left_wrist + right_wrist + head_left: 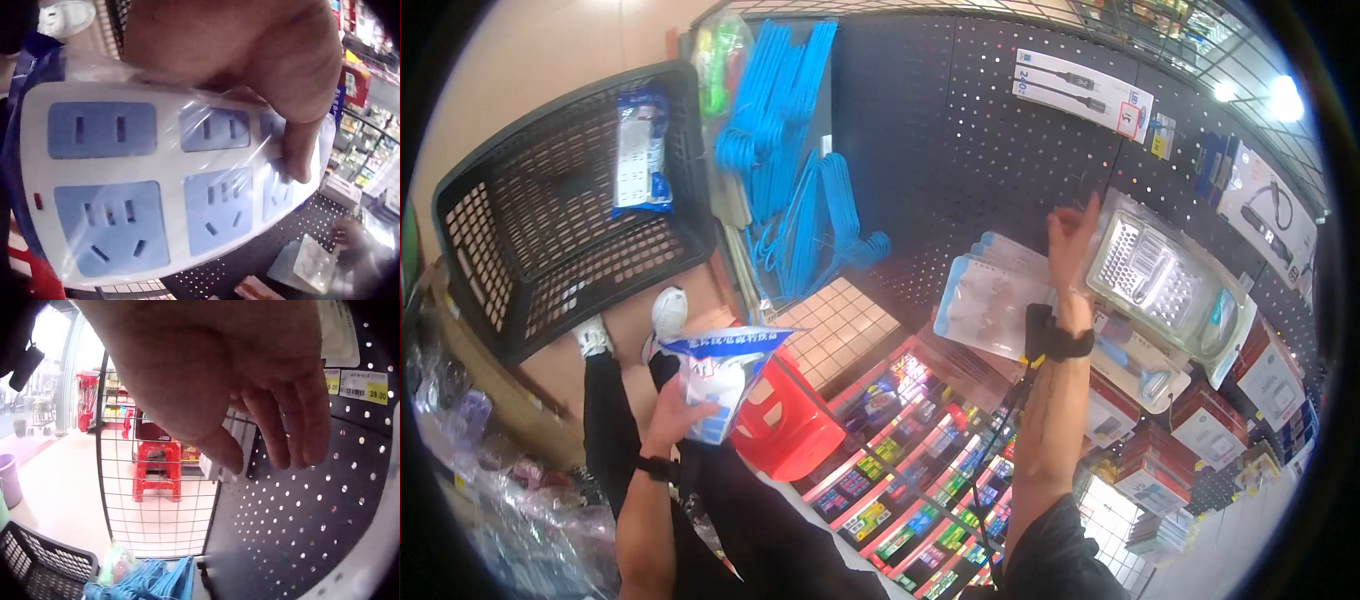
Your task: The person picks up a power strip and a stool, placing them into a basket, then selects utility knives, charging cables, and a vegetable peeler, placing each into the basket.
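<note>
Your left hand (675, 410) grips the packaged power strip (720, 385); your right hand (1068, 240) reaches up, fingers relaxed, beside the grater (1160, 275).

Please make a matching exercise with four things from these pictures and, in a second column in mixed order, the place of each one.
Things:
1. power strip
2. basket
3. blue hangers
4. red stool

Places:
A. hanging on the pegboard wall
B. on the floor, with one packet inside
C. held in the left hand
D. beside the person's legs

Pairs: 1-C, 2-B, 3-A, 4-D
</note>
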